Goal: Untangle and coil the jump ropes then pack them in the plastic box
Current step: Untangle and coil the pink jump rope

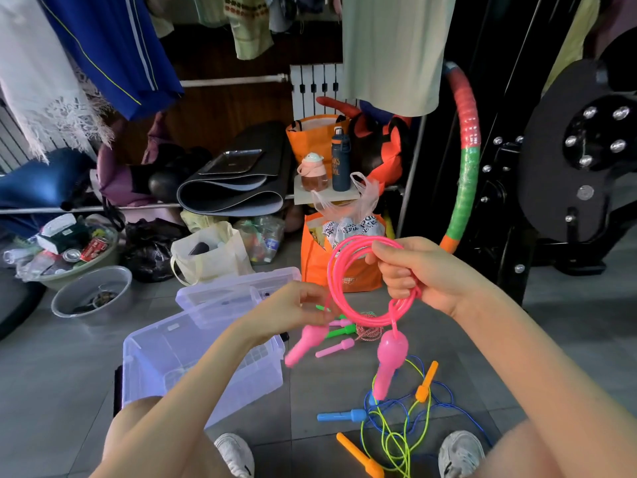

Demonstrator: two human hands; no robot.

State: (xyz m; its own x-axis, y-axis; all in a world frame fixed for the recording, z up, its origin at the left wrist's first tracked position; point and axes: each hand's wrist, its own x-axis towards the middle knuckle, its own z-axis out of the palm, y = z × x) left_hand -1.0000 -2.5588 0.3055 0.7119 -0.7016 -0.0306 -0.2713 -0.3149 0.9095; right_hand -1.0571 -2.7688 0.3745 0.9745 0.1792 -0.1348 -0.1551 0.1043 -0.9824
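Note:
My right hand (424, 274) grips a coiled pink jump rope (339, 270) held up in the air; one pink handle (387, 360) dangles below it. My left hand (296, 310) pinches the rope just above the other pink handle (305, 345). An open clear plastic box (193, 363) stands on the floor to the left, under my left forearm, with its lid (234, 288) lying behind it. A tangle of blue and yellow-green ropes (396, 429) with orange and blue handles lies on the floor between my feet. A small string rope with pink and green handles (344, 334) lies beyond.
An orange shopping bag (339, 267) stands right behind the pink rope. Bowls of clutter (91, 291), a cream bag (210, 257) and a rack of clothes fill the back. A padded hoop (467, 160) and a black machine stand at the right. My shoes (460, 453) rest on grey tiles.

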